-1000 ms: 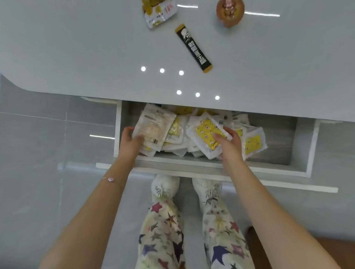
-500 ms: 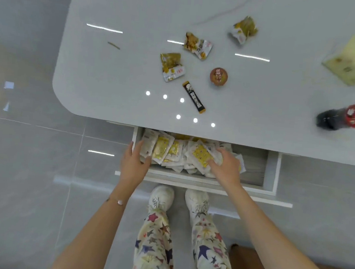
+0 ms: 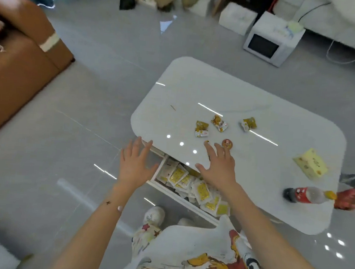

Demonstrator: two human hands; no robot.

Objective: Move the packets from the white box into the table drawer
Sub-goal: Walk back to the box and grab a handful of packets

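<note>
I see left hand (image 3: 134, 165) and right hand (image 3: 220, 170), fingers (image 3: 209, 150) spread, holding nothing; packets (image 3: 202, 189) fill the drawer (image 3: 167, 192) beneath them.

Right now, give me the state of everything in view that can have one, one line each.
drawer: pulled open under the table edge
packets: lying in the drawer, overlapping
left hand: open, fingers spread, holding nothing
right hand: open, fingers spread, holding nothing
bottle: lying on its side on the tabletop
microwave: on the floor, door shut
</note>
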